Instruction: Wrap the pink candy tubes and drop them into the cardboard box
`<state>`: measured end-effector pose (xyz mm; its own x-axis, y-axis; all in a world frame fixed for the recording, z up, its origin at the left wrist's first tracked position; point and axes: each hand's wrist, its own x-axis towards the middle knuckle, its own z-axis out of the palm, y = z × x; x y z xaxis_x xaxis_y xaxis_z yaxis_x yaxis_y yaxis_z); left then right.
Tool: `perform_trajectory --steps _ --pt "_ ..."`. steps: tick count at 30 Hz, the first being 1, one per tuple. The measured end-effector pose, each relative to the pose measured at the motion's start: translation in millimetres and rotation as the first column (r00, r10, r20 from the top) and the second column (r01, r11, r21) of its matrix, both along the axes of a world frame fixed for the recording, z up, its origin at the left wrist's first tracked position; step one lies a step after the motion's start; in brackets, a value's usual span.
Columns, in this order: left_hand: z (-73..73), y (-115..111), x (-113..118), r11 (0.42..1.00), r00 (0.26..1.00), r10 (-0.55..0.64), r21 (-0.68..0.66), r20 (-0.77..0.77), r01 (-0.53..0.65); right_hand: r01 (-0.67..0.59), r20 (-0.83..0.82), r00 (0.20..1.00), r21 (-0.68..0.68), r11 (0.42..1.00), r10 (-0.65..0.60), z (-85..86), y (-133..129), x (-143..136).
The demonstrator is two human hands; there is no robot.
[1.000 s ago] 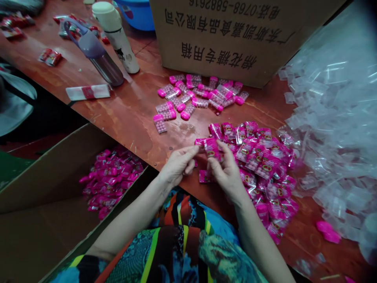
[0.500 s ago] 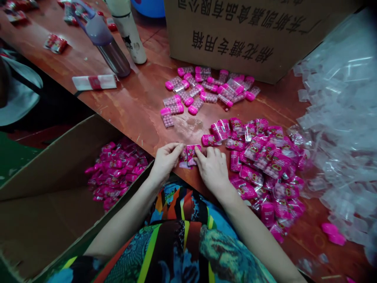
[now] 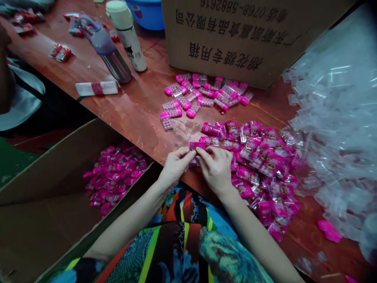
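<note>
A: Grip check, step in hand?

B: Both hands at the near table (image 3: 132, 114) edge, just near-left of the packet heap (image 3: 259, 169). Left hand (image 3: 176, 167) and right hand (image 3: 216, 169) pinched on one pink packet (image 3: 197, 146), thumb and forefinger closed on each end, remaining fingers loosely curled. Packet held level, just above the wood, touching nothing else that can be made out.

A: Handling advice?

B: Judged from the pinch: keep pressure on the packet's edges, not on the middle; run the fingertips along the top strip evenly; keep the packet clear of the heap so that no neighbour is caught in it.

A: Counts?

B: One packet in hand. Heap of bagged packets: too many and too overlapped to count, several dozen at a guess. Loose capped tubes (image 3: 203, 96), beyond the heap toward the printed carton (image 3: 235, 35): about twenty, edges blurred. Clear empty bags (image 3: 335, 118), right of the heap: uncountable. Open box (image 3: 44, 188), left of the heap and below table level: one, holding a further pile of pink packets (image 3: 113, 175). Bottles: two, one purple-capped (image 3: 106, 47), one white (image 3: 126, 31), far left of the heap. One red-and-white strip (image 3: 96, 88) near them.
</note>
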<state>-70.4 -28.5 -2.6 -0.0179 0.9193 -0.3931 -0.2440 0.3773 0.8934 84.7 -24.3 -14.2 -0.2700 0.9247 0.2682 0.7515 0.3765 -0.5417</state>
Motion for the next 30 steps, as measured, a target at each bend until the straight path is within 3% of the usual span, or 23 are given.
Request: perform_trajectory --steps 2,4,7,10,12,14,18,21,22,24,27,28,30 --pt "1.3 3 5 0.999 0.993 0.015 -0.039 0.115 -0.011 0.027 -0.302 0.951 -0.142 0.99 -0.069 -1.9 2 -3" --pt "0.8 7 10 0.996 0.981 0.035 -0.09 0.189 -0.018 0.007 -0.534 0.829 -0.287 0.958 -0.166 -4.4 5 -7" --pt "-1.1 15 14 0.987 0.976 0.083 -0.148 0.2 -0.054 -0.027 -0.632 0.737 -0.382 0.924 -0.24 -4.5 14 -12" --pt "-1.2 23 10 0.982 0.985 0.092 -0.177 0.149 -0.066 -0.015 -0.514 0.842 -0.322 0.947 -0.161 -1.1 27 -12" --pt "0.5 26 1 0.984 0.992 0.027 -0.176 0.122 -0.005 -0.031 -0.328 0.944 -0.208 0.978 -0.04 0.7 34 -9" --pt "2.5 27 -13 0.987 0.997 -0.029 -0.158 0.067 0.039 -0.056 -0.13 0.991 -0.138 0.989 0.038 0.9 38 -5" --pt "3.8 26 -46 0.986 0.988 0.123 -0.099 -0.097 -0.132 -0.076 0.165 0.98 -0.211 0.975 0.112 0.9 37 -3" --pt "4.3 28 -55 0.962 0.97 0.243 -0.122 -0.019 -0.244 -0.033 0.265 0.961 -0.153 0.988 0.073 6.8 38 -9" --pt "4.9 29 -53 0.959 0.966 0.256 -0.131 0.034 -0.25 -0.007 0.206 0.978 -0.117 0.993 0.031 9.6 40 -13" --pt "6.2 31 -45 0.965 0.96 0.242 -0.138 0.141 -0.223 0.01 -0.075 0.997 -0.137 0.991 -0.02 14.4 45 -22" --pt "5.7 36 -27 0.975 0.945 0.191 -0.165 0.266 -0.151 -0.112 -0.538 0.838 -0.328 0.938 -0.088 15.4 52 -37" --pt "4.4 39 -22 0.975 0.944 0.19 -0.163 0.27 -0.15 -0.141 -0.608 0.783 -0.376 0.916 -0.13 13.9 54 -40" --pt "0.1 45 -15 0.975 0.952 0.195 -0.154 0.237 -0.161 -0.131 -0.641 0.745 -0.413 0.901 -0.185 9.7 60 -45"
